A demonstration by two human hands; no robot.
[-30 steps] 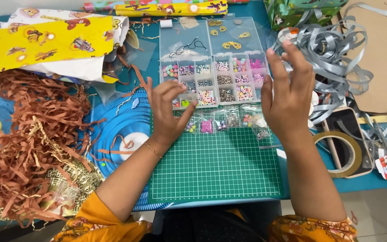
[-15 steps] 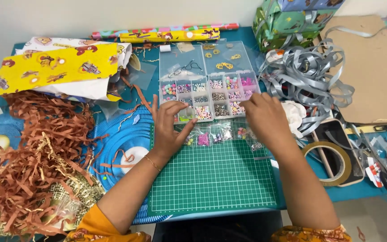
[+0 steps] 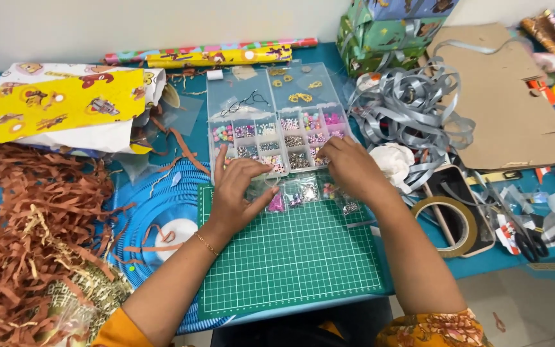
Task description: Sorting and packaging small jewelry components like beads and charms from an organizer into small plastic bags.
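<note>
Two hands, the left hand [image 3: 236, 189] and the right hand [image 3: 349, 168], work at one clear bead organiser box [image 3: 274, 119]. One green cutting mat [image 3: 290, 257], one tape roll [image 3: 448, 225], one pair of scissors [image 3: 525, 234] and two wrapping-paper rolls [image 3: 213, 54] lie around it.

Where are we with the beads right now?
Set out: the open clear bead box and small bead packets along the green cutting mat's top edge. In hand: left hand and right hand both reach into the box's front compartments. The mat holds no strung piece yet.
</note>
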